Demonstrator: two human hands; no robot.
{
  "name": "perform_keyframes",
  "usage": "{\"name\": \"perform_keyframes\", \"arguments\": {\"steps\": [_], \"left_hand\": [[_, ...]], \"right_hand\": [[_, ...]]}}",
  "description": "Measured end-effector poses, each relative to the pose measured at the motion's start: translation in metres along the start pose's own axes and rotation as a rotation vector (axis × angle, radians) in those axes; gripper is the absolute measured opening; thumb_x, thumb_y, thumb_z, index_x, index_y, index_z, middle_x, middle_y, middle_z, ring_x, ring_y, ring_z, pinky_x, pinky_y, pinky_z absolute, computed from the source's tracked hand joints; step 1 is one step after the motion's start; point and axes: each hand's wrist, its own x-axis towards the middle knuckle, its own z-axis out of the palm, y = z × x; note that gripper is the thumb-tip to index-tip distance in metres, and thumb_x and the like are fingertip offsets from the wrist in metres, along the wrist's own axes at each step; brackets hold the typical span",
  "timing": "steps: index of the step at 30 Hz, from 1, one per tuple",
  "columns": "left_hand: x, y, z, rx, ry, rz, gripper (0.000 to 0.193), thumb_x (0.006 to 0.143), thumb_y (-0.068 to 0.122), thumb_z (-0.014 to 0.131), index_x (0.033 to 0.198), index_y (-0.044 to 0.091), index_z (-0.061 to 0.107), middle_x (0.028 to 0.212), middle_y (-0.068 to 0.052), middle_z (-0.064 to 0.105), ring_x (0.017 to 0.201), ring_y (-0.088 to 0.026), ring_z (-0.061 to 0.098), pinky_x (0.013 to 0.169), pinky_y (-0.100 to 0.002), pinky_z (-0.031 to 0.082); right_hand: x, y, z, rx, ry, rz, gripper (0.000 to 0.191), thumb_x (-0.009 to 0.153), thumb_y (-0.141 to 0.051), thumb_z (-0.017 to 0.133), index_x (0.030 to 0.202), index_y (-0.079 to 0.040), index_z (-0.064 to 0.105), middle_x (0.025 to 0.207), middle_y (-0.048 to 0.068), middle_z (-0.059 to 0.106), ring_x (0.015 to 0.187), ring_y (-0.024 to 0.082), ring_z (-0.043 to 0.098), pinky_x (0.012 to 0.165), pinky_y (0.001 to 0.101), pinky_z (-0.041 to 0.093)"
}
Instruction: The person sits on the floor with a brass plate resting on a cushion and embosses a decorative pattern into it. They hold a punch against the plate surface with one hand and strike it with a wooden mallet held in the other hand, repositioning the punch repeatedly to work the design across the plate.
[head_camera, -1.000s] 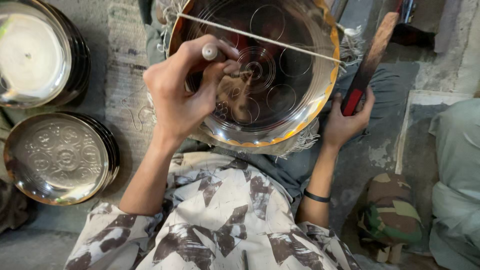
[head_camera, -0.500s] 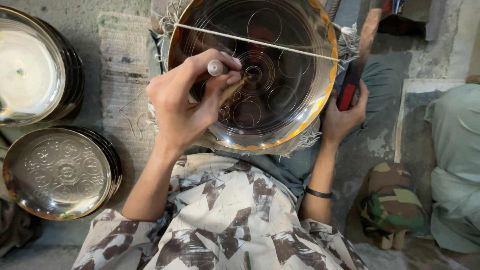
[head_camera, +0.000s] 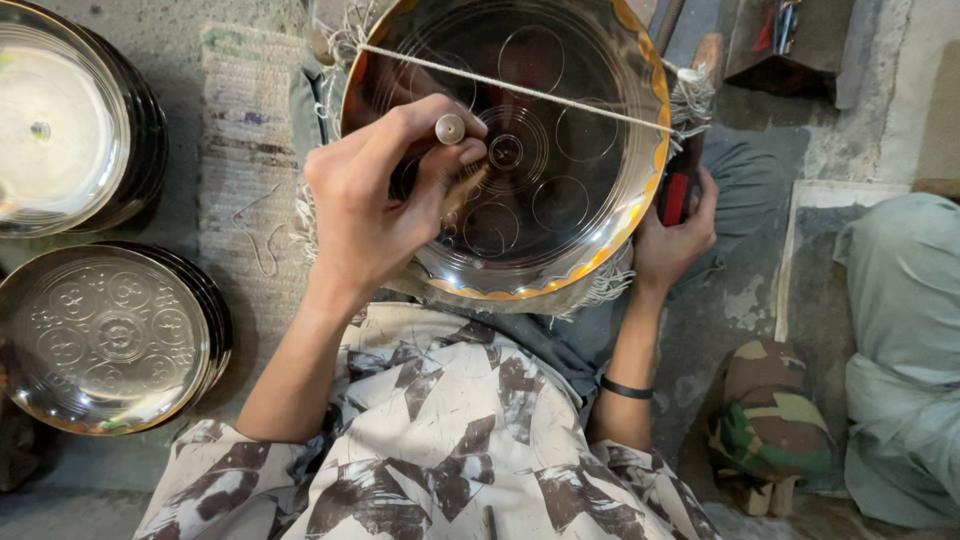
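A large shiny metal plate with a scalloped golden rim rests tilted on my lap, engraved with circles. A thin cord stretches across it. My left hand grips a small metal punch, whose tip rests on the plate just left of the central rings. My right hand sits at the plate's right rim, closed on the red handle of a hammer. The plate's edge hides part of the hammer.
At the left are a stack of plain plates and a stack of engraved plates. A woven mat lies beneath. A camouflage cap and another person's grey-green clothing are at the right. Tools lie top right.
The hammer has come down from leaning over the plate's right rim to sitting partly behind it. My left hand and punch have stayed near the plate's centre.
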Motion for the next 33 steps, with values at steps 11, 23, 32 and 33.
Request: {"name": "perform_keyframes", "arguments": {"steps": [11, 23, 32, 33], "left_hand": [[0.005, 0.006, -0.002, -0.106, 0.012, -0.043, 0.02, 0.102, -0.012, 0.07, 0.115, -0.001, 0.061, 0.106, -0.01, 0.075, 0.099, -0.014, 0.078, 0.086, -0.025, 0.065], [0.029, 0.012, -0.013, -0.392, -0.469, -0.145, 0.022, 0.1, -0.004, 0.075, 0.116, 0.0, 0.061, 0.105, -0.008, 0.079, 0.1, -0.014, 0.08, 0.089, -0.027, 0.066], [0.054, -0.002, 0.009, -0.258, -0.837, 0.02, 0.037, 0.084, -0.001, 0.074, 0.119, 0.002, 0.062, 0.094, -0.009, 0.079, 0.091, -0.023, 0.079, 0.076, -0.033, 0.061], [0.057, -0.003, 0.01, -0.247, -0.873, 0.036, 0.036, 0.082, -0.003, 0.072, 0.116, 0.003, 0.062, 0.091, -0.009, 0.078, 0.089, -0.024, 0.079, 0.074, -0.034, 0.061]], "right_hand": [[-0.001, 0.006, -0.003, 0.063, -0.014, -0.004, 0.046, 0.097, 0.001, 0.078, 0.139, 0.003, 0.058, 0.11, 0.01, 0.077, 0.097, 0.013, 0.07, 0.09, 0.0271, 0.056], [-0.043, -0.083, -0.052, 0.578, 0.078, 0.158, 0.074, 0.11, 0.001, 0.073, 0.163, -0.01, 0.024, 0.106, 0.008, 0.056, 0.07, 0.014, 0.053, 0.056, 0.0268, 0.042], [-0.039, -0.104, -0.06, 0.507, -0.009, 0.114, 0.055, 0.112, -0.003, 0.066, 0.159, 0.0, 0.037, 0.101, 0.009, 0.06, 0.079, 0.014, 0.058, 0.069, 0.0282, 0.049], [-0.039, -0.104, -0.061, 0.517, -0.015, 0.108, 0.054, 0.111, -0.004, 0.066, 0.158, 0.001, 0.038, 0.103, 0.01, 0.061, 0.081, 0.014, 0.059, 0.071, 0.0282, 0.051]]}}
